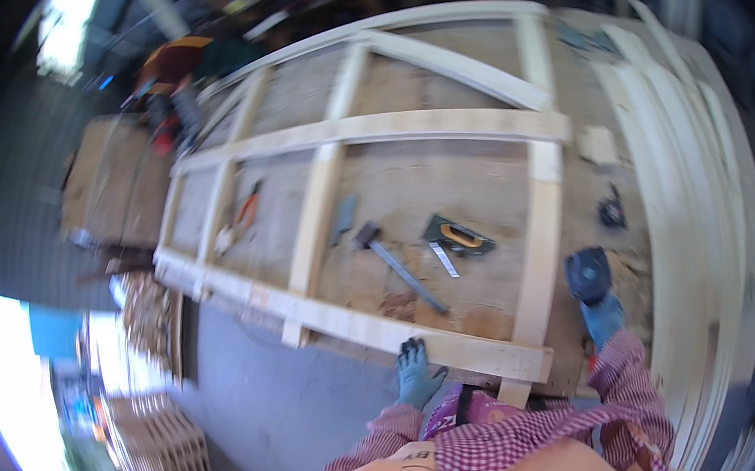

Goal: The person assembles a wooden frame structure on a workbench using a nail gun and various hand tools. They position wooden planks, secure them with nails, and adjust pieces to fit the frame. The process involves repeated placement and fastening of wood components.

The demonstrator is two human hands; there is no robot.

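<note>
A large frame of pale timber battens (pixel 449 125) lies across the plywood worktop in front of me. My left hand (pixel 419 376), in a blue-grey glove with dark fingertips, rests on its near rail (pixel 359 324), fingers stretched out and thumb apart. To the right of the frame, my gloved right hand (pixel 604 322) is closed on a bulky dark power tool (pixel 588 273); blur hides its exact kind. Inside the frame lie a hammer (pixel 403 273), a dark flat tool with a yellow-orange handle (pixel 461 236), a short pale strip (pixel 444 259) and an orange-handled hand tool (pixel 249 210).
Long pale boards (pixel 675 202) are stacked along the right side. A black tape measure (pixel 612 208) and a wood offcut (pixel 599 146) sit between them and the frame. Far left, a person (pixel 174 67) is beside a brown box-like stack (pixel 112 180). A slatted crate (pixel 158 442) stands lower left.
</note>
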